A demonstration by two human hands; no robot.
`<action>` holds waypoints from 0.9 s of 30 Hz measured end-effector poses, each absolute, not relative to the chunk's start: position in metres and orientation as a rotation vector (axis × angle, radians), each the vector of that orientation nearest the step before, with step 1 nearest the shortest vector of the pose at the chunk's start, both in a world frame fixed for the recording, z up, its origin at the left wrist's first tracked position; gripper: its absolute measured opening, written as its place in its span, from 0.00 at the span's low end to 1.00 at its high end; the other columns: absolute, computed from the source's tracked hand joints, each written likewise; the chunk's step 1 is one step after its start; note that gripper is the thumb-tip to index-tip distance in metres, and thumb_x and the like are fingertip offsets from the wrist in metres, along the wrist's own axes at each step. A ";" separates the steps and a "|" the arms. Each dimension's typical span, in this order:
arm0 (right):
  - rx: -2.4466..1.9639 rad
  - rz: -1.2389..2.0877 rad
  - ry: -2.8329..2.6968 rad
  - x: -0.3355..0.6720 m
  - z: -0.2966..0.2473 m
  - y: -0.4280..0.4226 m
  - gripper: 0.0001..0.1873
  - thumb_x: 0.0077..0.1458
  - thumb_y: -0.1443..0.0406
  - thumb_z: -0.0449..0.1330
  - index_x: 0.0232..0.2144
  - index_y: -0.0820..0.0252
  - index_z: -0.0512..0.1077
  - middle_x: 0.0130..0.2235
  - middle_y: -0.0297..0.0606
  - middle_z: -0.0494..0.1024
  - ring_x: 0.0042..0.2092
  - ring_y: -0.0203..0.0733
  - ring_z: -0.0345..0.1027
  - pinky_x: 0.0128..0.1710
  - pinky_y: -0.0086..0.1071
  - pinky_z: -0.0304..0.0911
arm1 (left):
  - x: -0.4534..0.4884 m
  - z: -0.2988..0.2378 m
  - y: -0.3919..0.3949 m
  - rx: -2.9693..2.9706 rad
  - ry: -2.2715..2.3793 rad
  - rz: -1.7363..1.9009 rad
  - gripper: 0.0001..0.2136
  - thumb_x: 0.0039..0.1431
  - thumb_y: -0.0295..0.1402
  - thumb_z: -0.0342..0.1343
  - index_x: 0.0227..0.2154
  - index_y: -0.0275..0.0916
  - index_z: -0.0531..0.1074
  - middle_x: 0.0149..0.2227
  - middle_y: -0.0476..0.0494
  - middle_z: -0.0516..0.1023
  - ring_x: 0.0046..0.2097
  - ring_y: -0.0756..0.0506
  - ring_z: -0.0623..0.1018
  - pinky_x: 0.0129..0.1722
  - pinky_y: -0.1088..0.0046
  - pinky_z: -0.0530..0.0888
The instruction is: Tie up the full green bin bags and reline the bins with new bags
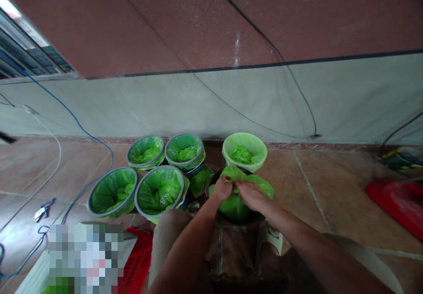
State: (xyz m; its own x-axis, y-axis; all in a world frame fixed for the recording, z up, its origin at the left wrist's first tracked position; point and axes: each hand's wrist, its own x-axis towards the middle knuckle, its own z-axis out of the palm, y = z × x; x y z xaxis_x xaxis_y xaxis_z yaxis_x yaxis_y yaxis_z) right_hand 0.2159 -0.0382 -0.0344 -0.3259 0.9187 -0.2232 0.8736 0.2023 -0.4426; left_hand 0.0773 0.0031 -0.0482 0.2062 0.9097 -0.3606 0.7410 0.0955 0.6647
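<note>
Directly in front of me stands a dark round bin (pixel 211 190) lined with a thin green plastic bag (pixel 233 208). My left hand (pixel 222 188) is closed at the bag's gathered upper part, with the fingers bent around the film. Close beside it, my right hand (pixel 251 193) also grips the bag, its fingers pressed together and partly hidden by the film. Loose green plastic sticks up behind and to the right of both hands. What lies inside the bag is hidden from view.
Several grey-rimmed bins (pixel 160 192) with green liners stand to the left. Another lined bin (pixel 244 156) is near the wall. A blue cable (pixel 74 118) crosses the tiled floor. A red plastic object (pixel 395 203) lies right, a red crate (pixel 137 259) at lower left.
</note>
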 end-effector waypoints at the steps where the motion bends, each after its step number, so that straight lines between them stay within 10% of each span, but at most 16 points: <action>1: -1.768 0.766 -2.359 0.218 -0.032 -0.035 0.22 0.53 0.71 0.51 0.49 0.53 0.72 0.51 0.42 0.77 0.54 0.55 0.68 0.56 0.43 0.60 | 0.078 -0.044 0.001 1.694 1.567 0.305 0.16 0.59 0.28 0.49 0.50 0.33 0.67 0.46 0.35 0.79 0.49 0.43 0.78 0.50 0.69 0.72; 13: -1.560 0.815 -1.357 0.269 0.046 0.039 0.22 0.51 0.61 0.57 0.48 0.60 0.73 0.35 0.37 0.81 0.32 0.41 0.73 0.33 0.34 0.68 | 0.032 0.027 0.013 1.459 1.634 1.029 0.34 0.50 0.44 0.63 0.58 0.34 0.62 0.60 0.28 0.66 0.63 0.33 0.64 0.62 0.55 0.59; 21: -1.285 0.205 -1.583 0.207 0.086 0.166 0.23 0.49 0.71 0.51 0.47 0.61 0.74 0.45 0.42 0.77 0.46 0.46 0.70 0.51 0.40 0.63 | 0.027 0.009 0.110 0.795 1.276 1.004 0.36 0.54 0.37 0.62 0.64 0.40 0.54 0.51 0.35 0.76 0.49 0.41 0.77 0.48 0.66 0.72; 27: -1.497 0.124 -1.866 0.158 -0.001 0.236 0.29 0.50 0.76 0.48 0.54 0.65 0.68 0.53 0.48 0.72 0.56 0.46 0.63 0.57 0.37 0.58 | -0.004 -0.056 0.146 0.781 1.326 0.951 0.19 0.54 0.32 0.61 0.49 0.37 0.71 0.45 0.38 0.78 0.38 0.47 0.78 0.39 0.71 0.72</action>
State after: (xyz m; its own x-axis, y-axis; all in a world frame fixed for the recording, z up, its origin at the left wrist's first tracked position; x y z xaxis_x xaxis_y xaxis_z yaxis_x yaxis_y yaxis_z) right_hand 0.1583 0.2356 -0.0011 -0.0567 0.8794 0.4727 0.8090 0.3179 -0.4945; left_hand -0.0037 0.1459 -0.0562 -0.0053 0.9019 -0.4318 -0.1199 0.4282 0.8957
